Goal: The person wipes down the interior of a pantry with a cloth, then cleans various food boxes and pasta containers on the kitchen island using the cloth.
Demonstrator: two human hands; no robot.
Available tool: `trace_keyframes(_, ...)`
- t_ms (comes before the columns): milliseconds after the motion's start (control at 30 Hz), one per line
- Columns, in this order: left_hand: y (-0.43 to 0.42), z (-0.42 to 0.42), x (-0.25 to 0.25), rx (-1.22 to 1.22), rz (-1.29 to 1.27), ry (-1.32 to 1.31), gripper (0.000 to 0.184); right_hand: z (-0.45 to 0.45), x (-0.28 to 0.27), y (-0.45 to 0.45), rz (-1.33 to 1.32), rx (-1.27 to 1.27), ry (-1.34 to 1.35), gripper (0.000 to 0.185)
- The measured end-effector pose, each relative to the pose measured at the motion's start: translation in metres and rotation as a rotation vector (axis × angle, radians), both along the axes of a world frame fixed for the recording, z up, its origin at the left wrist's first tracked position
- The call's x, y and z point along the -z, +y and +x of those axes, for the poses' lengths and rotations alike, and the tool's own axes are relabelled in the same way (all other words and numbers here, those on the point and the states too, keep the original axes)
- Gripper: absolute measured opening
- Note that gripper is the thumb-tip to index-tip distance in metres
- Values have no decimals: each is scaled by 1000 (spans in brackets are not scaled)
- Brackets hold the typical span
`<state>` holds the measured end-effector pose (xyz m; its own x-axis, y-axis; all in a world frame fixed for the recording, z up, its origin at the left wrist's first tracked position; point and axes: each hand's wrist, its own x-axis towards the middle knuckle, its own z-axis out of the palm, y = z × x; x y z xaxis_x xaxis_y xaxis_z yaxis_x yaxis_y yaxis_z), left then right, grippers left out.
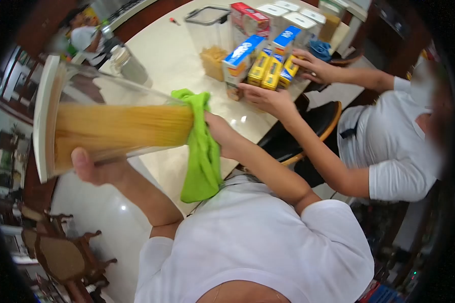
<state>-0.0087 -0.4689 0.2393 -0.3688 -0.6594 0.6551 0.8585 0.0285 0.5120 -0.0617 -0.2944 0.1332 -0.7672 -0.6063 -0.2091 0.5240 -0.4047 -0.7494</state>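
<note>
A tall clear container (136, 91) of dry spaghetti (126, 126) lies on its side in the air in front of me, its white lid (43, 121) to the left. My left hand (98, 169) grips it from below near the lid, thumb against the clear wall. At the opposite end, a bright green cloth (202, 171) covers the base and hangs down. My right hand (220, 134) holds the cloth against that end; its fingers are mostly hidden behind it.
On the pale table (167, 55) stand an open clear container (210, 40) with pasta, a red box (248, 20), blue-topped boxes (243, 53) and a jar (126, 63). A co-worker's hands (273, 101) touch yellow boxes (273, 68) at right. A wooden chair (60, 252) stands lower left.
</note>
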Motion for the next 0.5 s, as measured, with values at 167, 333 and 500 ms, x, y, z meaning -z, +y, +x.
trace_keyframes(167,-15,-5,-17,52,109,71,65,27,-46,36,612,167,651,34)
trace_keyframes(333,-35,-2,-23,-22,237,85,67,45,-54,19,365,476,911,32)
trace_keyframes(500,-63,12,-8,307,154,143,67,55,-32,-23,-125,457,444,36)
